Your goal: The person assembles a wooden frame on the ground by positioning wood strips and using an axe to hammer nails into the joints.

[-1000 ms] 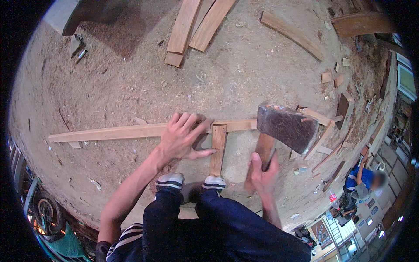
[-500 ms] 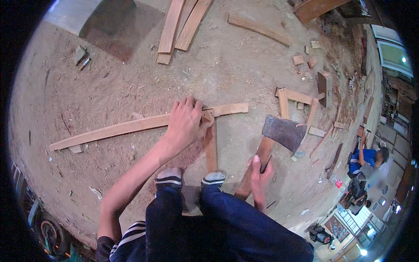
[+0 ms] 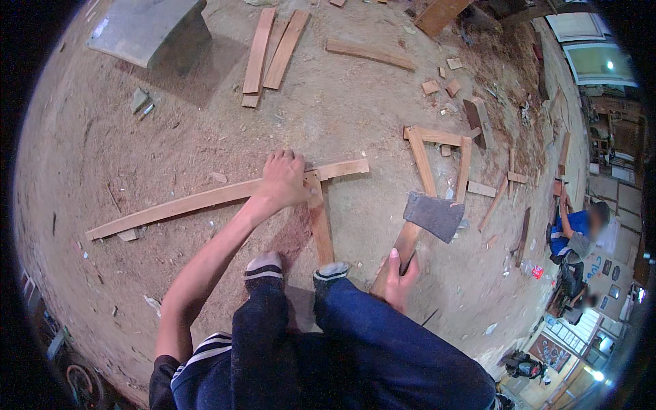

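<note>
My left hand has its fingers curled over a long pale wooden strip, where a shorter upright piece meets it in a T. The shorter piece runs toward my socked feet, its near end at my right foot. My right hand grips the wooden handle of an axe, whose dark, rust-flecked head sits just right of the short piece, blade edge pointing right.
A three-sided wooden frame lies at upper right among offcuts. Planks and a grey metal sheet are at the top. A co-worker in blue works at the far right. A wheel shows lower left.
My left hand has shifted up the picture onto the joint of the two pieces, fingers more bunched. The axe has come slightly lower and leftward, and the view has shifted, showing more floor ahead.
</note>
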A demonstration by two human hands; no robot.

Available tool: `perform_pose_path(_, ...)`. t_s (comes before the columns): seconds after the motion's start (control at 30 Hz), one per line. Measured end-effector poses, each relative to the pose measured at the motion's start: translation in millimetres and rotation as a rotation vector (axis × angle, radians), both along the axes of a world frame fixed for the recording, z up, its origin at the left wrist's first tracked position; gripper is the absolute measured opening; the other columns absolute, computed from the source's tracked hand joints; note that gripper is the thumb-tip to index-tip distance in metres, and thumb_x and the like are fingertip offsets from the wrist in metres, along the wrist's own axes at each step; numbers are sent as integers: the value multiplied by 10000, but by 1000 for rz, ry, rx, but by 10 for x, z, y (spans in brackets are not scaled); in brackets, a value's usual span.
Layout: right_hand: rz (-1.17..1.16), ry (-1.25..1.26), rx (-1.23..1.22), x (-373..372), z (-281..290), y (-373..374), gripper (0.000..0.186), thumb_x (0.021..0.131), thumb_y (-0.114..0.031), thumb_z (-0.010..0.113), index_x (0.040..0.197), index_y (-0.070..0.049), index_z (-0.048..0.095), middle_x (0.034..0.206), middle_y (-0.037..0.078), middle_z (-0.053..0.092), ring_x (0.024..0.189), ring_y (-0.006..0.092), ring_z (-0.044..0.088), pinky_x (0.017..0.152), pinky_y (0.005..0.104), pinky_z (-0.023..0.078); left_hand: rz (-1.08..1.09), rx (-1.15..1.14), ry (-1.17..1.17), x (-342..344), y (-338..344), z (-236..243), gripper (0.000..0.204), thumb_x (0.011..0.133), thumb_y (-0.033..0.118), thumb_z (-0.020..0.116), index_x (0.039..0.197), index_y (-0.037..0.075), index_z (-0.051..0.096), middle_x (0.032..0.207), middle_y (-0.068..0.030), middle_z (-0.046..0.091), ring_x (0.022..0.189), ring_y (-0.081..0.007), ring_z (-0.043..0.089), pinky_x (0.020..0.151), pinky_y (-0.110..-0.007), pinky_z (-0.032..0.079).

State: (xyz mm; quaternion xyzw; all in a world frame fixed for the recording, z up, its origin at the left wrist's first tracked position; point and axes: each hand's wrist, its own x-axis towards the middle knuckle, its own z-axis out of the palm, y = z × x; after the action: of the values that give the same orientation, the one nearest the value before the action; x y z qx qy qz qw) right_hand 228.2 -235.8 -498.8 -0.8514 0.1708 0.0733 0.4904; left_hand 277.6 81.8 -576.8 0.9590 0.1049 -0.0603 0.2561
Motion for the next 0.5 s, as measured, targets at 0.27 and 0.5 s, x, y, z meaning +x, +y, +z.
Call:
perform_pose_path(0.27,-43,112,138,-52,83,42,254,988,-236,646,1126,-46,551,738,43,596,587,128,565,520,297,469,-48,-427,263,94,241,356,589,674,409,861,1074,2,715,941,-198,733,918,-326,711,832,-401,560)
perform_pose_path(0.5,-33,134,165,-63,146,109,267,983,-240,656,1119,-40,544,764,46,603,616,141,575,546,308,471,-103,-618,334,86,355,195,536,679,393,875,1090,70,762,940,-133,739,871,-267,702,807,-374,549)
